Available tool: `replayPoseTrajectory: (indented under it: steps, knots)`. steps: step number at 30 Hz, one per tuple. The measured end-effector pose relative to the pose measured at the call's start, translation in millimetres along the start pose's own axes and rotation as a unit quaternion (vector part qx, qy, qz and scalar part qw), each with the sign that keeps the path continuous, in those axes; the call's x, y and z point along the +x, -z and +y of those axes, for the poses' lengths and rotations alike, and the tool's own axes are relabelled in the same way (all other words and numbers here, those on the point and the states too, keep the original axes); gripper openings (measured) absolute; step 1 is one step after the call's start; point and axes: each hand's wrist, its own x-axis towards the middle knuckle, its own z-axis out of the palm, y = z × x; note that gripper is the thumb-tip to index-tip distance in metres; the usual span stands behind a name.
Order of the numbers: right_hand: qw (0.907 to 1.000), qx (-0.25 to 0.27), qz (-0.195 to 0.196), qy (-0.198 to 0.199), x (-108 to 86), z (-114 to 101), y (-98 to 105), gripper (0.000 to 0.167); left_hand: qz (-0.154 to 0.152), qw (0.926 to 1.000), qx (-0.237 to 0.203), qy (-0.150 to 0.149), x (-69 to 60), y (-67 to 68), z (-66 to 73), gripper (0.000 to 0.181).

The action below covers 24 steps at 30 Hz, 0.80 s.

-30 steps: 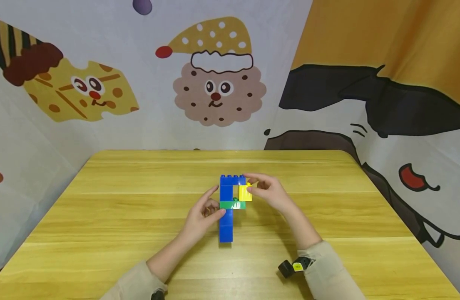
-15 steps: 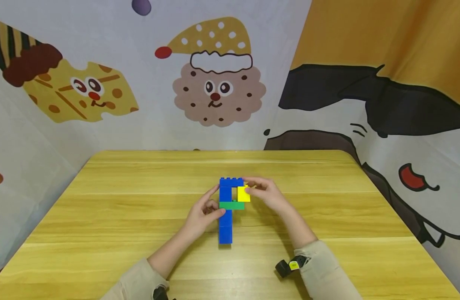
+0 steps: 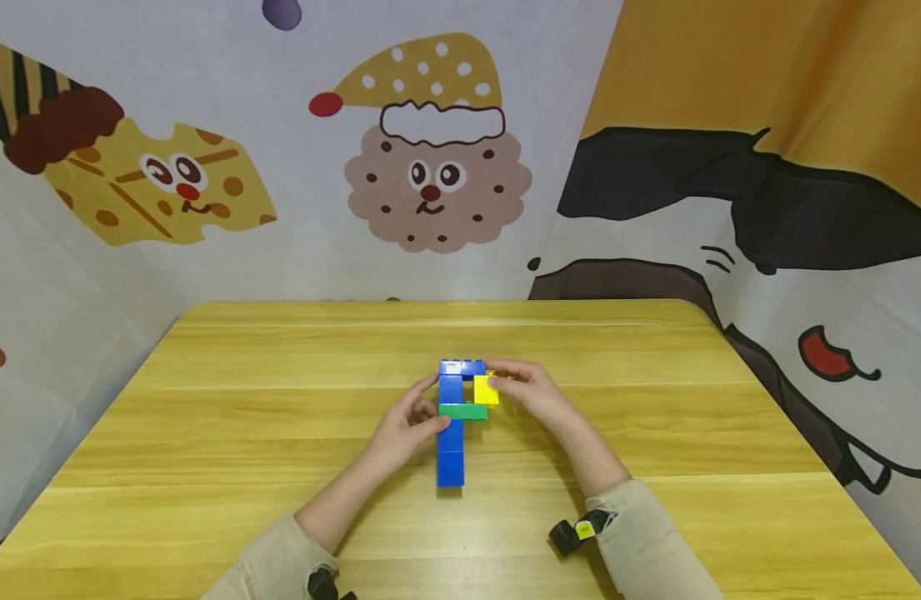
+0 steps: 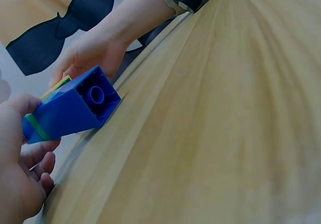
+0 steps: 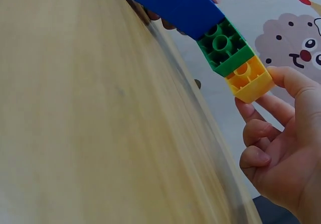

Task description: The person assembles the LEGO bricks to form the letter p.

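Toy building blocks are joined in a P-like shape, held over the table. It has a column of blue blocks, a green block sticking out sideways and a longer blue block on top. My left hand grips the column from the left, thumb near the green block. My right hand pinches a yellow block in the gap between green and top blue blocks. In the right wrist view the yellow block overhangs the green block's end, its hollow underside partly showing.
A wood-grain table lies under both hands. Behind it hangs a cartoon-printed cloth. A black wrist camera sits at the right sleeve, and another at the left sleeve.
The top of the block build has tipped slightly down in view, and the whole build has shifted a little left. My right hand has moved a little left and down with the yellow block.
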Motion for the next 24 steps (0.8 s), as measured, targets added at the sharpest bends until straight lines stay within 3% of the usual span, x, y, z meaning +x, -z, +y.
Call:
replayPoseTrajectory:
  steps: [5, 16, 24]
  knots:
    - [0.9999, -0.006, -0.004, -0.012, 0.9, 3, -3, 0.039, 0.013, 0.9996, 0.023, -0.012, 1.7, 0.1, -1.5, 0.063]
    - [0.999, -0.014, -0.028, -0.032, 3.3, 8, -6, 0.04, 0.005, 0.9935, 0.11, -0.027, 3.6, -0.8, -1.2, 0.063]
    - [0.9983, -0.016, -0.042, -0.038, -10.2, -21, -7, 0.037, -0.002, 0.9913, 0.131, -0.011, 4.2, -2.4, 1.2, 0.063]
